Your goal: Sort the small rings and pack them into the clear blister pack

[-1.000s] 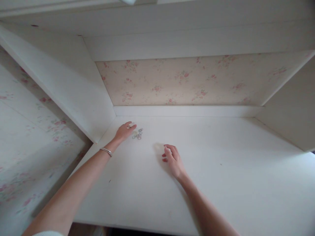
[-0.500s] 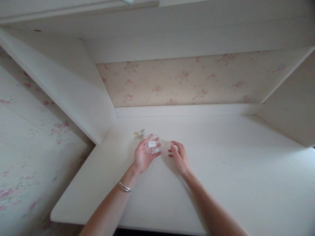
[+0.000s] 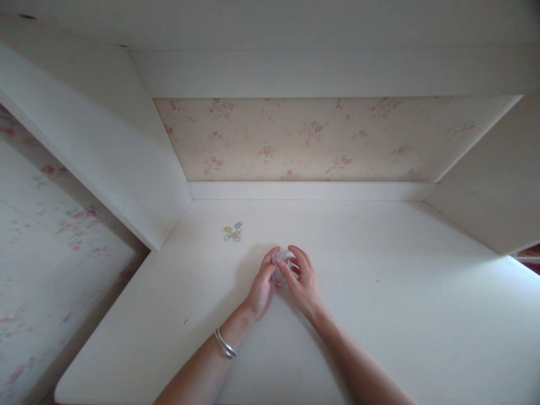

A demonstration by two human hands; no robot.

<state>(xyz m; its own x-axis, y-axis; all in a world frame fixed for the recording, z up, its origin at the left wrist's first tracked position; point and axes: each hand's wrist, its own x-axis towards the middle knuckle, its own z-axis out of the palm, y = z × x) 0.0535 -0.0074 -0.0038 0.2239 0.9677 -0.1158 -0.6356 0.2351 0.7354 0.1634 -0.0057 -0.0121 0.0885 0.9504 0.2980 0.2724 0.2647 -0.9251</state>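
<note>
Between my two hands is a small clear plastic box (image 3: 278, 274), held just over the white desk. My left hand (image 3: 262, 287) is closed around its left side, with a silver bangle on the wrist. From the right, my right hand (image 3: 302, 281) grips the same box, its thumb lying across the front and its fingers curled behind. The fingers hide part of the box, and its contents cannot be made out. Beyond my left hand lies a little cluster of coloured rings (image 3: 232, 232), yellow, green and purplish.
The white desk top (image 3: 363, 337) runs under a shelf, with a side panel (image 3: 97, 129) at the left and another at the right. Floral wallpaper (image 3: 261, 140) covers the back. Small dark specks lie on the desk.
My left hand has moved right and turned, bringing the box to my right hand, which has closed on it. The view has tilted down slightly. The rings lie undisturbed.
</note>
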